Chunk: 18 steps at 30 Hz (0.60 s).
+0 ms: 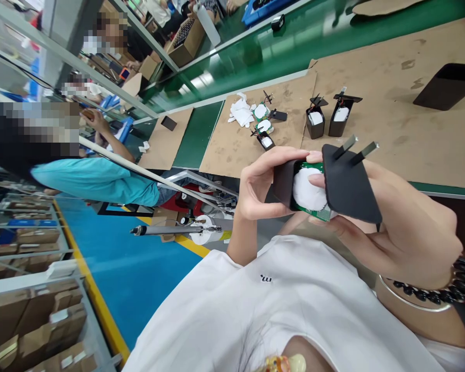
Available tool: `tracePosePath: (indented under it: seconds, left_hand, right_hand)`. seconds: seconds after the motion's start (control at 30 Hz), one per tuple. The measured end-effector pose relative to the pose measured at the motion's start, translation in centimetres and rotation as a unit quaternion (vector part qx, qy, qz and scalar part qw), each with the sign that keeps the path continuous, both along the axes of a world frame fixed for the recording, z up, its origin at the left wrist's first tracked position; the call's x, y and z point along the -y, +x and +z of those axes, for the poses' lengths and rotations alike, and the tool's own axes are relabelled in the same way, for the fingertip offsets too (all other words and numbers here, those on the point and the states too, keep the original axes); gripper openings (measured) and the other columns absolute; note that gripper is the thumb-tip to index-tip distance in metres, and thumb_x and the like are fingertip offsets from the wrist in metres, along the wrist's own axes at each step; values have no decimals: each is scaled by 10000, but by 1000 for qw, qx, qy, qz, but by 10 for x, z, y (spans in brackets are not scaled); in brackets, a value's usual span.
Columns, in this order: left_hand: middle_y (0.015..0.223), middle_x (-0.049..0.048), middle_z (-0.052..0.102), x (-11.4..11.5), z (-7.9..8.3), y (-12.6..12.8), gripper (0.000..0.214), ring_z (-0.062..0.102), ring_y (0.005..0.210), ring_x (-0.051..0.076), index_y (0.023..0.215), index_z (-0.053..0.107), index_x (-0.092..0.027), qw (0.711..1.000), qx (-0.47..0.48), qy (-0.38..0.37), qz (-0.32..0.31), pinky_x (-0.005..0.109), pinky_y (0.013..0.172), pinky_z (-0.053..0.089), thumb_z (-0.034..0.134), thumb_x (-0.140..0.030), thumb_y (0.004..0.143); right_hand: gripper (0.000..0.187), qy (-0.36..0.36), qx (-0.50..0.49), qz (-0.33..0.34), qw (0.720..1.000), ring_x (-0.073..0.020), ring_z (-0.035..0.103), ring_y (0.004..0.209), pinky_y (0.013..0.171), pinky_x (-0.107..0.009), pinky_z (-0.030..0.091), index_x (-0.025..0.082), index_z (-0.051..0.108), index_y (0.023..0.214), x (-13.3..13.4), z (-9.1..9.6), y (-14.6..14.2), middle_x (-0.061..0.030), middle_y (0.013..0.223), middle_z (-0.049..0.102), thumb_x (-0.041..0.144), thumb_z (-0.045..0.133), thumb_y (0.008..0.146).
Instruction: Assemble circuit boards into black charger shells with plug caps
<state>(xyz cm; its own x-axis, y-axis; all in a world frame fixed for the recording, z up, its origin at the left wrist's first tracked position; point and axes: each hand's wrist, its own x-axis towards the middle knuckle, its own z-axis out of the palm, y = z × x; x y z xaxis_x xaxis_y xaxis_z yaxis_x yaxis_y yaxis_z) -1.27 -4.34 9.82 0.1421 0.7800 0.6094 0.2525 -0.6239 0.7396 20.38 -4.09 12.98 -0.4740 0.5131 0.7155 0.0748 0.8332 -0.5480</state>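
Note:
My left hand [256,188] is wrapped round a black plastic charger housing [282,186], held up in front of my chest. A green circuit board [323,213] covered with a white pad or paste [308,192] sits partly inside the housing's open end. My right hand [406,227] grips the black plug cover [351,188], whose two metal prongs [358,152] point up and right. The cover stands tilted at the board's end, apart from the housing. A finger of my right hand touches the white material. Where board and cover meet is partly hidden.
Two part-open chargers [315,119] stand on the cardboard-covered bench [387,108]. Left of them lie loose circuit boards [261,111], another open charger [266,141] and a crumpled white glove [241,111]. A black case [447,88] lies at right. A co-worker in a turquoise shirt [96,178] sits at left.

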Motion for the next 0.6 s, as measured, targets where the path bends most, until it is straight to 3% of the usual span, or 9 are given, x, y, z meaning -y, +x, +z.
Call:
tracePosePath:
  seconds: [0.17, 0.27, 0.4, 0.6]
  left_hand:
    - [1238, 34, 705, -4, 2, -3, 651, 704, 1175, 289, 1292, 627, -257, 998, 12, 43, -44, 406, 1014, 591, 758, -640, 783]
    - [1260, 40, 707, -6, -2, -3, 694, 703, 1184, 302, 1297, 621, -262, 999, 7, 31, -38, 433, 1022, 599, 758, -680, 761]
    - [1329, -1, 693, -8, -8, -5, 720, 676, 1251, 315, 1336, 588, -353, 1000, -10, 2, -23, 446, 1066, 593, 748, -714, 734]
    - [1324, -20, 695, -10, -9, -7, 708, 684, 1243, 289, 1372, 564, -385, 998, -5, 33, -47, 414, 1063, 595, 769, -638, 743]
  right_hand:
    - [480, 28, 0, -22, 999, -257, 661, 1282, 1046, -360, 605, 266, 569, 1370, -2, 2, 0, -79, 1326, 701, 123, 627, 915]
    - [470, 22, -20, -42, 999, -275, 685, 1245, 1031, -379, 619, 292, 586, 1370, -4, 1, 0, -51, 1338, 701, 161, 646, 922]
    - [430, 2, -17, -62, 998, -299, 700, 1217, 1036, -421, 622, 303, 610, 1362, -6, 0, -1, -34, 1394, 673, 224, 645, 941]
    - [440, -8, 3, -52, 999, -291, 696, 1225, 1060, -409, 610, 303, 610, 1363, -9, 2, -1, -25, 1376, 685, 199, 646, 937]
